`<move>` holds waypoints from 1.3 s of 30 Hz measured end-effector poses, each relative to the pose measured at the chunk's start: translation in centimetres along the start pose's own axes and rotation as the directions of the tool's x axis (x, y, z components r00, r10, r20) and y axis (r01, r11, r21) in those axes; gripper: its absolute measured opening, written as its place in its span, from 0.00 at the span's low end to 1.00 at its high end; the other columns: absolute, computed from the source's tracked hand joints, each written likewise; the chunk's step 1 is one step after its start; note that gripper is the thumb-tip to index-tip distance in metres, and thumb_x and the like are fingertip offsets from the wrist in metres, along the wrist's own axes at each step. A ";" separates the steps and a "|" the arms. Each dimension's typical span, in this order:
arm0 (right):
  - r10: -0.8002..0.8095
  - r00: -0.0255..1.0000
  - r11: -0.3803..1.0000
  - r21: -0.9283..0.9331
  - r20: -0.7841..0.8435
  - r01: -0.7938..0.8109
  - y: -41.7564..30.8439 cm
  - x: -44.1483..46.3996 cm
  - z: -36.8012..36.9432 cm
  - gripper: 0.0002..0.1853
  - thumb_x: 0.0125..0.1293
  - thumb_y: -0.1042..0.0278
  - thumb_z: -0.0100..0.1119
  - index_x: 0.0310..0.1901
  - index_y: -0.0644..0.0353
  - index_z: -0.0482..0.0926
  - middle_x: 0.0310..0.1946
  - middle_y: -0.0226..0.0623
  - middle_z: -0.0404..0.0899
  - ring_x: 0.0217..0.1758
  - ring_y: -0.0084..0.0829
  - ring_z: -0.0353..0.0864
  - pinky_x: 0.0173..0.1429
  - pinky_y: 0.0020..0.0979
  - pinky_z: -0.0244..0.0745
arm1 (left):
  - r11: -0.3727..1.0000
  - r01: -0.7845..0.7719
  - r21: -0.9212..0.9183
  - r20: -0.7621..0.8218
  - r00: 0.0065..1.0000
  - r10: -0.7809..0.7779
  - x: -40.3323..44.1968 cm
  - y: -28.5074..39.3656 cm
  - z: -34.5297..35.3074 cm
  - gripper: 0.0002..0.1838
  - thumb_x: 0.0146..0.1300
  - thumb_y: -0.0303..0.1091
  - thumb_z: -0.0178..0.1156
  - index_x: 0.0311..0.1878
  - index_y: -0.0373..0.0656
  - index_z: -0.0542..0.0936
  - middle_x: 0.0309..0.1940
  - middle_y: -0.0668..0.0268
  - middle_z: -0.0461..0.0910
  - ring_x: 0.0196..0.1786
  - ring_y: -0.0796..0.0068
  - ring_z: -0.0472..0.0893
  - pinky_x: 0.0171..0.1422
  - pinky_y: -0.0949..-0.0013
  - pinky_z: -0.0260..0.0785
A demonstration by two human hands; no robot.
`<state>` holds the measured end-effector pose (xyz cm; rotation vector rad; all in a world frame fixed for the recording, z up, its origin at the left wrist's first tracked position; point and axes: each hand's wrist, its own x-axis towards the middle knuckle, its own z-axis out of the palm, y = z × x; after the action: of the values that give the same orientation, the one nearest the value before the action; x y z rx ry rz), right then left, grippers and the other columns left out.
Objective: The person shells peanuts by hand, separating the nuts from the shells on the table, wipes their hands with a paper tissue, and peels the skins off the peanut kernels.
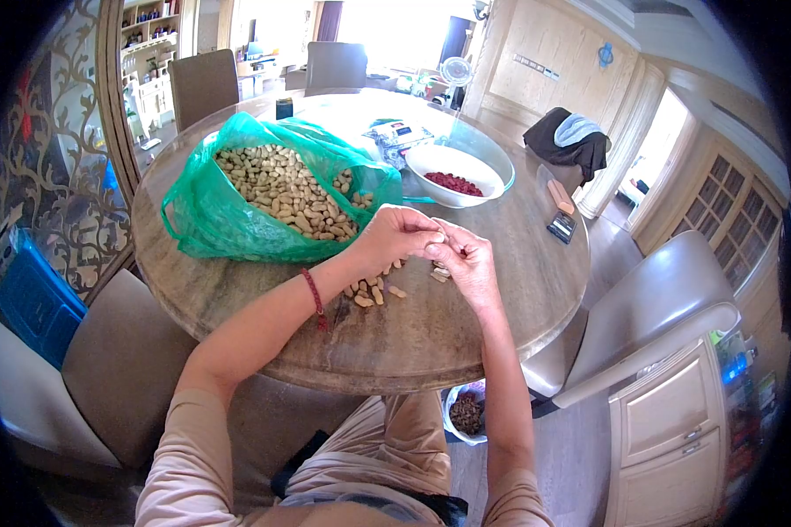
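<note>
Above the round table (395,351), my left hand (399,235) and my right hand (466,261) meet fingertip to fingertip. Both are closed in a pinch around something small, mostly hidden by the fingers, that I cannot make out. Several loose peanuts (377,292) lie on the tabletop below my left hand, with pieces of shell (439,274) under my right. Left of my hands is an open green plastic bag (228,230) full of unshelled peanuts (281,189). Beyond my right hand stands a white bowl (419,160) with dark red kernels (453,183) in it.
A dark phone-like object (561,227) lies near the table's right edge. Behind the bag stands a small dark container (284,108), and a plastic packet (397,136) is beside the bowl. A lined bin (466,413) holding shells is on the floor. Chairs (650,307) surround the table.
</note>
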<state>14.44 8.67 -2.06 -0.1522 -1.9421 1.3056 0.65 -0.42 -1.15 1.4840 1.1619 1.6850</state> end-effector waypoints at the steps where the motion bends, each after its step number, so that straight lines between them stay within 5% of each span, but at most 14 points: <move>1: 0.010 1.000 1.000 0.011 0.005 -0.010 0.0 0.0 0.0 0.23 0.54 0.65 0.66 0.50 0.65 0.76 0.28 0.25 0.78 0.27 0.12 0.70 0.27 0.17 0.67 | 1.000 0.007 -0.010 0.001 1.000 -0.007 0.0 0.0 0.0 0.06 0.55 0.23 0.61 0.37 0.34 0.81 0.29 0.67 0.81 0.30 0.87 0.76 0.32 0.82 0.69; 15: -0.083 0.996 0.979 -0.184 0.030 0.088 -0.8 -0.3 0.5 0.20 0.55 0.67 0.64 0.50 0.63 0.77 0.29 0.29 0.81 0.29 0.13 0.73 0.34 0.20 0.71 | 0.979 -0.126 0.163 -0.052 0.989 0.136 -0.3 -0.7 0.1 0.05 0.51 0.21 0.63 0.32 0.34 0.82 0.26 0.65 0.82 0.28 0.85 0.77 0.31 0.81 0.70; 23: -0.080 0.997 0.988 -0.135 0.006 0.080 0.0 -0.3 0.3 0.18 0.58 0.64 0.62 0.47 0.66 0.77 0.31 0.34 0.82 0.32 0.17 0.77 0.36 0.22 0.73 | 0.994 -0.099 0.055 -0.183 0.977 0.108 -0.6 -0.6 1.2 0.06 0.52 0.23 0.64 0.34 0.34 0.82 0.26 0.63 0.81 0.29 0.83 0.79 0.32 0.80 0.72; 26: -0.177 0.979 0.980 -0.114 -0.101 0.166 0.7 0.2 0.2 0.16 0.60 0.65 0.60 0.45 0.67 0.78 0.29 0.33 0.82 0.31 0.17 0.77 0.36 0.22 0.73 | 0.984 -0.093 -0.155 -0.130 0.989 0.073 -0.4 -0.3 1.2 0.08 0.53 0.24 0.63 0.37 0.32 0.80 0.28 0.61 0.81 0.30 0.80 0.80 0.35 0.76 0.76; 29: -0.273 0.942 0.950 -0.207 -0.197 0.232 0.5 0.5 -0.5 0.13 0.62 0.66 0.58 0.41 0.67 0.80 0.25 0.31 0.81 0.27 0.16 0.74 0.34 0.22 0.71 | 0.992 -0.052 -0.116 -0.149 0.988 0.035 -0.2 -0.5 1.1 0.08 0.54 0.24 0.62 0.38 0.31 0.79 0.29 0.60 0.81 0.30 0.78 0.81 0.37 0.74 0.77; 31: -0.130 0.975 0.948 -0.312 -0.178 0.069 0.4 0.3 -0.8 0.11 0.62 0.66 0.57 0.37 0.66 0.81 0.21 0.28 0.79 0.25 0.15 0.71 0.32 0.21 0.69 | 0.996 -0.050 -0.078 -0.152 0.988 0.037 -0.3 -0.5 0.9 0.08 0.55 0.24 0.62 0.37 0.31 0.79 0.28 0.61 0.81 0.30 0.78 0.81 0.36 0.74 0.77; 39: -0.017 0.994 0.986 -0.164 -0.103 0.000 -0.5 -0.1 0.2 0.09 0.63 0.68 0.56 0.34 0.65 0.81 0.19 0.26 0.77 0.24 0.11 0.67 0.27 0.19 0.64 | 0.992 -0.084 0.097 -0.183 0.978 0.100 -0.2 -1.0 0.6 0.08 0.53 0.22 0.62 0.37 0.32 0.80 0.27 0.61 0.81 0.28 0.79 0.80 0.34 0.76 0.76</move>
<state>14.58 8.24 -1.72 -0.2879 -1.9569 1.1093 1.14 -0.07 -2.16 1.4777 1.2995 1.8919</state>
